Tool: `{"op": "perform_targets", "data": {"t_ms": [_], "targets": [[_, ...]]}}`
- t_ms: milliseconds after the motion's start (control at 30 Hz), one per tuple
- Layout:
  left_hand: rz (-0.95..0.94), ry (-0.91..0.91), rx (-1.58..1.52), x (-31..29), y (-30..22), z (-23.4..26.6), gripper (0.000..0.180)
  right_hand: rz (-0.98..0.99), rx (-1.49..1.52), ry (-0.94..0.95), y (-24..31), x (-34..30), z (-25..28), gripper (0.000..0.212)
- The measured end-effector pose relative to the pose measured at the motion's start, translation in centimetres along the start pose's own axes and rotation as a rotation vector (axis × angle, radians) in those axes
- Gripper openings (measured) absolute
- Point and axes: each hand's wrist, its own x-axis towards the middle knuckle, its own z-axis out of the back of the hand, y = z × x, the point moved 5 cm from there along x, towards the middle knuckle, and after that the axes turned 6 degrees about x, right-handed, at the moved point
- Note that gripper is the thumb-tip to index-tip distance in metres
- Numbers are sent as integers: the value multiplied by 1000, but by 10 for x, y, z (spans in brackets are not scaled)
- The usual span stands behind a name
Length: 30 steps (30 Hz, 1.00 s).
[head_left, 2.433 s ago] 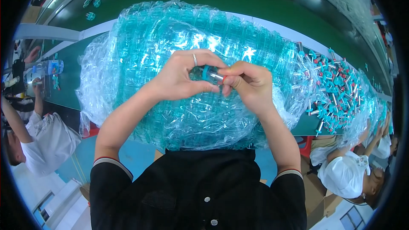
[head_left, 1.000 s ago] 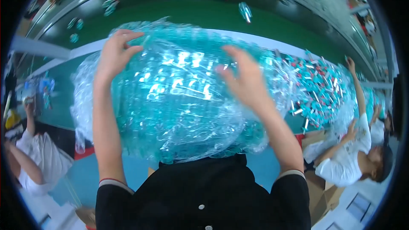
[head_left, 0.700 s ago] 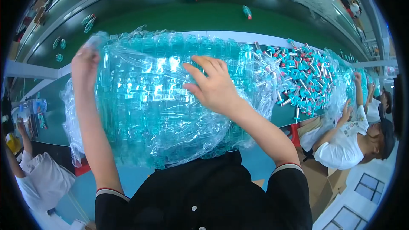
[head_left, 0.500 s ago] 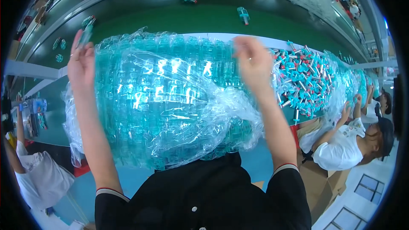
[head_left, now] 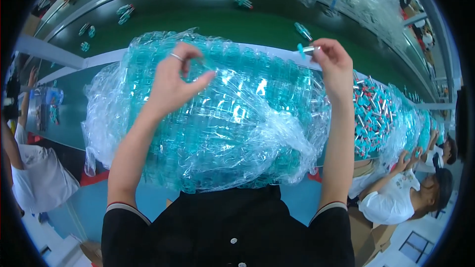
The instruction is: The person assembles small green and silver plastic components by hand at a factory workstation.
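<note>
A large heap of clear teal plastic shells [head_left: 190, 141], stacked in rows and partly wrapped in clear plastic film [head_left: 282, 128], lies before me. Over its upper left part is my left hand [head_left: 175, 79], thumb and curled fingers apart around the edge of a clear shell; no firm grip shows. At the heap's far right corner my right hand [head_left: 334, 66] pinches a small teal-and-metal part [head_left: 306, 50] between thumb and fingers. To the right of that forearm sits a pile of similar small parts [head_left: 373, 113] in teal, silver and red.
Beyond the heap runs a dark green conveyor belt [head_left: 198, 12] carrying several teal assembled pieces [head_left: 125, 14]. A clear plastic container [head_left: 47, 100] stands at the left. Co-workers in white sit at the right [head_left: 391, 198] and left [head_left: 39, 178]. A cardboard box [head_left: 368, 232] is at lower right.
My left hand has let go of a teal piece, which now lies on the belt, and moved right over the shells. My right hand has moved right and taken hold of a small teal-and-metal part.
</note>
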Motion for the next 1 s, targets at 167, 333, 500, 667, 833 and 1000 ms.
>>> {"op": "perform_targets", "data": {"t_ms": [167,333,500,667,833,1000], "targets": [[-350,-67,72,-11,-28,-8,46,-119,246,148,18,-63,-83,16],[-302,68,-49,-17,-34,-20,47,-46,57,157,16,-95,-107,20],[-463,-28,-21,-16,-39,-20,55,-39,88,65,10,-97,-107,18],[-510,-58,-31,-21,-43,-23,57,-44,-19,143,9,-99,-116,17],[-520,-47,0,-23,-41,-26,58,-26,-32,138,4,-102,-119,17],[-497,-34,-3,-24,-39,-31,58,-63,91,72,-3,-104,-120,13]]}}
